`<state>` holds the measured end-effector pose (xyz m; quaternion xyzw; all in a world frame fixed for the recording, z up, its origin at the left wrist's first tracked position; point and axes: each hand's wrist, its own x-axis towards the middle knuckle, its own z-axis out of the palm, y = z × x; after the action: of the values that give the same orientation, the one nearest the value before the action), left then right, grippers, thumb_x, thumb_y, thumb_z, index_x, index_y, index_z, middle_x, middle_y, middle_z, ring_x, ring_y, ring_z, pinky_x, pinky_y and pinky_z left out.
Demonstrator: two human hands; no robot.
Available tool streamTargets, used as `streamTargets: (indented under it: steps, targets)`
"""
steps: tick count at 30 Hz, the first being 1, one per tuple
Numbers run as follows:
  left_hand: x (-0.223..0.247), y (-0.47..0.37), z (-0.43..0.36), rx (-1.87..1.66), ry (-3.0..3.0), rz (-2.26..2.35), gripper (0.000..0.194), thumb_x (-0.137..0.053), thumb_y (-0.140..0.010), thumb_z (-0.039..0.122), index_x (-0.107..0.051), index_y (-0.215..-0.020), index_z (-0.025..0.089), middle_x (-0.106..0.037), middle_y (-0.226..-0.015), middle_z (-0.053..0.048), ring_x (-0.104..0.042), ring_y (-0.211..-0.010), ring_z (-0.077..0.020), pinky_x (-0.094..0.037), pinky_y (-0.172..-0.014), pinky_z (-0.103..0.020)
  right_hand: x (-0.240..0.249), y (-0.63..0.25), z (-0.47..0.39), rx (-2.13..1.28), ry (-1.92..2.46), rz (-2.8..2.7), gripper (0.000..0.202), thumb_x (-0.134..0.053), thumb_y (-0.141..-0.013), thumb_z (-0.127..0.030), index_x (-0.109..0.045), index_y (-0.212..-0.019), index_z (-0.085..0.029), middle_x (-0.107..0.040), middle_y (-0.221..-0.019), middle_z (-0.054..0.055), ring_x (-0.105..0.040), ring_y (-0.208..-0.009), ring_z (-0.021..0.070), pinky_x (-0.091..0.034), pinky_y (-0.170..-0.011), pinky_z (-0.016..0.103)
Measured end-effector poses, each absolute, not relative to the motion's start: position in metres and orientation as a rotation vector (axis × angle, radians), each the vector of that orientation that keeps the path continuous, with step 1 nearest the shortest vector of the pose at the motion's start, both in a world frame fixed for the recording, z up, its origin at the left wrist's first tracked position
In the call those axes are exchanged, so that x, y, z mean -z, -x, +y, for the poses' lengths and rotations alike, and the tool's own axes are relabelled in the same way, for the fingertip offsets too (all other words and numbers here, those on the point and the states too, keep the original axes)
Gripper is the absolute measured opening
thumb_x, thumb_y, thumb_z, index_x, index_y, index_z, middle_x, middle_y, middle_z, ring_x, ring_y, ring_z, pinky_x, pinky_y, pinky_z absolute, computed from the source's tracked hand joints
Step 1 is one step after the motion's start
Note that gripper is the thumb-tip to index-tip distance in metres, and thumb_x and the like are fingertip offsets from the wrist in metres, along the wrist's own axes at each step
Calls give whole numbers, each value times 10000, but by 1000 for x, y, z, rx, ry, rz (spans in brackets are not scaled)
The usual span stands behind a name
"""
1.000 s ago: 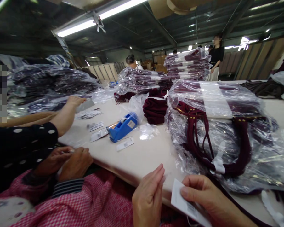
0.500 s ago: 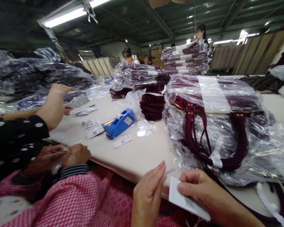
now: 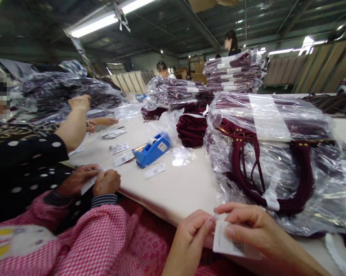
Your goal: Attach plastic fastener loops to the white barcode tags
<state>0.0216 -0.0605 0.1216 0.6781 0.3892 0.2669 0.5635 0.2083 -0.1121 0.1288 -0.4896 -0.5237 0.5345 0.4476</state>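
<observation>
My right hand [image 3: 255, 230] pinches a white paper tag [image 3: 226, 239] with printed marks, held low at the table's front edge. Beside it my left hand [image 3: 190, 239] has thumb and fingertips pressed together at the tag's upper left corner; what lies between them is too small to make out. Just beyond my right hand sits a maroon bag [image 3: 302, 176] in clear plastic, its handle wrapped with a white strip [image 3: 271, 197]. A blue tape dispenser [image 3: 152, 150] stands farther left, with a white tag [image 3: 155, 170] lying in front of it.
Several tags [image 3: 114, 132] lie on the table [image 3: 173, 191]. Stacked wrapped bags [image 3: 233, 73] rise behind. A person in a pink checked sleeve [image 3: 101, 234] holds a small tag at the left; a polka-dot sleeve [image 3: 32, 161] reaches over the table.
My left fingertips have closed and come to the tag's corner. The tag has turned more upright in my right hand. The view has shifted slightly left, and the neighbour's hands have risen.
</observation>
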Motion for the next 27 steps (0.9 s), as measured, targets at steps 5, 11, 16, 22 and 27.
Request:
streamTargets:
  steps: [5,11,16,22,27]
  targets:
    - [-115,-21,-66,-623,-1407,939,277,-503,-884,378,-612,-743,166,-529,-658,18,-456,-610,-112,-361,-558,-201,-126,-195,-109,-1276,1213,-1284,158,-642,-807,-287,-754,-774,-180,-694,-818,37,-606,-746,171,-443,-654,240]
    - [-101,-21,-63,-824,-1075,936,167,-688,-742,277,-563,-696,175,-555,-597,42,-471,-540,-84,-375,-537,-183,-118,-193,-107,-1257,1197,-1302,147,-636,-820,-283,-751,-792,-196,-696,-858,30,-603,-785,170,-437,-694,237]
    - [-108,-17,-63,-798,-1049,1003,130,-685,-708,251,-626,-649,151,-567,-456,23,-458,-419,-80,-339,-445,-183,-126,-219,-99,-1170,1263,-1445,216,-631,-826,-363,-710,-754,-175,-628,-823,21,-549,-780,160,-406,-698,241]
    - [-120,-17,-69,-758,-1040,1032,98,-686,-698,230,-675,-658,142,-593,-431,7,-460,-381,-73,-335,-417,-174,-147,-232,-87,-1062,1394,-1494,201,-612,-844,-356,-681,-773,-182,-582,-712,-16,-496,-681,125,-367,-602,216]
    - [-118,-17,-68,-712,-1014,961,78,-677,-696,220,-701,-692,146,-599,-412,4,-455,-358,-74,-346,-420,-178,-159,-225,-79,-905,1296,-1736,175,-624,-849,-315,-698,-760,-184,-579,-685,-22,-502,-648,104,-353,-583,205]
